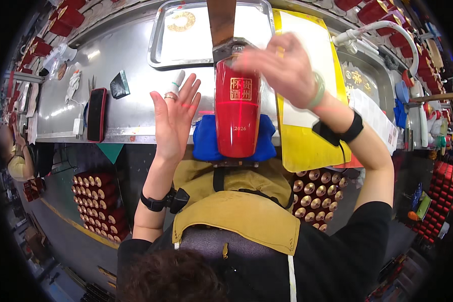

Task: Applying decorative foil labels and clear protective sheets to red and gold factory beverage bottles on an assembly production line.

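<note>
A glossy red bottle (238,118) with a gold square emblem lies in front of me, its wide end toward me on a blue cloth pad (205,138). At its far end, a metal holder (228,47) sits below a wooden bar (221,20). My left hand (175,118) is open beside the bottle, palm showing and fingers apart; a white wrap covers one finger. Over the bottle's upper end, my right hand (286,70) is blurred, its fingers stretched leftward. I cannot tell whether it touches the bottle. Thin red light lines cross the bottle and both hands.
A metal tray (158,50) with a gold ring-shaped piece stands behind. Right of the bottle lie a yellow board (307,156) with white sheet and a sink (372,75) with faucet. Left are a red-cased phone (96,115) and dark packet (120,84). Red gold-topped pieces (98,204) stand below.
</note>
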A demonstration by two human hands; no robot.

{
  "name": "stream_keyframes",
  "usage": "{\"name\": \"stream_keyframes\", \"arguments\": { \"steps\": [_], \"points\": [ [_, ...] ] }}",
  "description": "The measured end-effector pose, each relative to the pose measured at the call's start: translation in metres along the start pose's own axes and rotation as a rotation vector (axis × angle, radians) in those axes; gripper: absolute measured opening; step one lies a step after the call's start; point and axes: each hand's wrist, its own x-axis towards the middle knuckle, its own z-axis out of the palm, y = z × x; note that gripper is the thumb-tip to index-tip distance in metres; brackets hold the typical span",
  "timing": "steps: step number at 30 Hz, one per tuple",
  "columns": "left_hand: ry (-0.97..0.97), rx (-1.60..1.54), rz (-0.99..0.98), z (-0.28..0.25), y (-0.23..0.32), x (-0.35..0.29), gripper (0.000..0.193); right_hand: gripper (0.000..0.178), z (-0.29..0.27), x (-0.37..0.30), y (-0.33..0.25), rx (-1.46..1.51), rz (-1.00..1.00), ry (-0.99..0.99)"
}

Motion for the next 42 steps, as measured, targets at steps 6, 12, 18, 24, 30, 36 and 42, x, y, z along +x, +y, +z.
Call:
{"name": "stream_keyframes", "arguments": {
  "steps": [6, 12, 18, 24, 30, 36, 42],
  "points": [
    [-0.012, 0.025, -0.037, -0.005, -0.005, 0.007, 0.096, 0.023, 0.001, -0.033, -0.069, 0.486, -0.016, -0.129],
    [-0.070, 0.052, -0.033, 0.006, 0.000, 0.008, 0.096, 0.027, 0.003, -0.013, -0.022, 0.002, -0.041, 0.077],
    [-0.044, 0.055, 0.013, 0.009, 0.000, 0.007, 0.089, 0.018, 0.023, 0.019, -0.068, 0.163, 0.076, -0.146],
    [0.010, 0.198, -0.024, 0.005, 0.009, 0.002, 0.089, 0.030, 0.016, 0.005, -0.020, -0.020, -0.111, -0.001],
    [-0.079, 0.129, -0.199, 0.012, -0.004, 0.006, 0.091, 0.025, 0.008, -0.022, -0.063, 0.391, 0.014, 0.020],
    [-0.091, 0.241, -0.200, 0.023, 0.002, 0.006, 0.089, 0.019, 0.011, 0.012, 0.016, 0.079, 0.351, 0.415],
    [-0.179, 0.193, -0.350, 0.050, -0.006, 0.020, 0.047, 0.043, 0.007, 0.007, -0.021, 0.848, 1.028, 0.197]
  ]
}}
